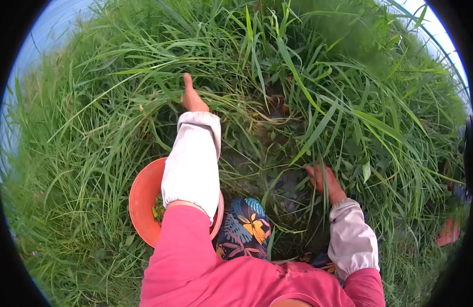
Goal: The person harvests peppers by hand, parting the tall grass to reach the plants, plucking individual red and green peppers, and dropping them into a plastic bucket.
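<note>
My left hand [195, 100] reaches forward into the tall grass [159, 92], its thumb stretched up and apart, the other fingers hidden among bent stems. Lower and to the right, my right hand [326, 183] is down at the base of the grass beside a dark wet patch [287, 189]. Blades cross in front of its fingers, and whether they grip any stems I cannot tell. Under my left forearm stands an orange bucket [144, 202] with some green leafy bits [157, 210] inside.
My knee in flower-patterned cloth [244, 230] is beside the bucket. Dense grass surrounds both hands, with long blades leaning over from the right. A reddish object [448, 232] lies in the grass at the far right.
</note>
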Action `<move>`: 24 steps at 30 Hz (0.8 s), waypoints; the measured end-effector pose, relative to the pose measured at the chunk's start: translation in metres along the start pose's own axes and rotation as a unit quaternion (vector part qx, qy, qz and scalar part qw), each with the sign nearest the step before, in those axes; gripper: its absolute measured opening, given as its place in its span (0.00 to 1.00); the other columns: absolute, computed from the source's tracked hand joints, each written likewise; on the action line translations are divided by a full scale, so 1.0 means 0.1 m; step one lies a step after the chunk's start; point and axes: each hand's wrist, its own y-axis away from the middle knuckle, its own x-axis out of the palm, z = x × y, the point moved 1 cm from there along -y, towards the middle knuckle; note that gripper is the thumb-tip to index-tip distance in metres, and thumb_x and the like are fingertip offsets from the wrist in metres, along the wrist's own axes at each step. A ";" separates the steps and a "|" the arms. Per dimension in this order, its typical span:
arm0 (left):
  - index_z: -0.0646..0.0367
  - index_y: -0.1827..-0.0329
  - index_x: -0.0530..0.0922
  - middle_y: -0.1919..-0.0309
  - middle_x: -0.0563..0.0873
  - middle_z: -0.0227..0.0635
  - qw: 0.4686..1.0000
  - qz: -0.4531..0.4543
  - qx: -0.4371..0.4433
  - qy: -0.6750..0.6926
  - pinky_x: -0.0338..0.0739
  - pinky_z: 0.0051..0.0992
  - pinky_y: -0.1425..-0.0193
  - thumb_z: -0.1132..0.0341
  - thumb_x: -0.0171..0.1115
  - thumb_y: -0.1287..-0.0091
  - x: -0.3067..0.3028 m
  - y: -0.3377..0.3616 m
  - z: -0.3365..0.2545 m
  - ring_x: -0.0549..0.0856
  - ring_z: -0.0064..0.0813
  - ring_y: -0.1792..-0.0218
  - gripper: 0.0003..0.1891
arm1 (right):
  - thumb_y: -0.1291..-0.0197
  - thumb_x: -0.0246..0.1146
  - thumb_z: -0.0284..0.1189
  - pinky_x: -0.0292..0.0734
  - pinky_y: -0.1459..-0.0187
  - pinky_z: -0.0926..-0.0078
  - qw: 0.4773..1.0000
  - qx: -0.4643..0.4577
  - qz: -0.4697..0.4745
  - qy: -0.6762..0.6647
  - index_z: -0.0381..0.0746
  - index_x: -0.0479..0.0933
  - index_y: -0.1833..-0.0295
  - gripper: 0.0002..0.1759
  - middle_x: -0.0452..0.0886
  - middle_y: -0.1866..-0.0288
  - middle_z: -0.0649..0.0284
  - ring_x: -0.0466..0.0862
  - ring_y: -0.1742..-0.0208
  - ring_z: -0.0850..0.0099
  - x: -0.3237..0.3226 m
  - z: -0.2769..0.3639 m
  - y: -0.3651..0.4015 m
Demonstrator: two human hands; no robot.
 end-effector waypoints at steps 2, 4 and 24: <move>0.61 0.21 0.45 0.27 0.66 0.43 0.972 0.065 0.224 0.032 0.59 0.37 0.25 0.51 0.83 0.52 0.41 -0.27 0.05 0.67 0.38 0.30 0.63 | 0.45 0.62 0.26 0.77 0.47 0.54 1.000 -0.002 -0.010 0.006 0.43 0.75 0.38 0.25 0.79 0.55 0.52 0.79 0.50 0.49 0.08 0.01 0.05; 0.60 0.22 0.45 0.27 0.64 0.42 0.969 0.103 0.220 0.054 0.58 0.36 0.24 0.55 0.83 0.51 0.79 -0.18 -0.12 0.66 0.38 0.29 0.61 | 0.47 0.62 0.25 0.80 0.54 0.54 0.999 0.017 -0.047 -0.013 0.43 0.77 0.42 0.23 0.79 0.55 0.50 0.80 0.56 0.48 0.16 -0.04 0.08; 0.54 0.34 0.74 0.37 0.78 0.45 0.283 0.643 0.184 -0.688 0.73 0.39 0.34 0.57 0.61 0.37 0.79 1.92 3.23 0.76 0.50 0.36 0.27 | 0.48 0.61 0.23 0.80 0.54 0.60 0.981 -0.114 -0.128 -0.091 0.37 0.78 0.53 0.14 0.82 0.58 0.57 0.83 0.57 0.56 -1.50 1.29 -1.38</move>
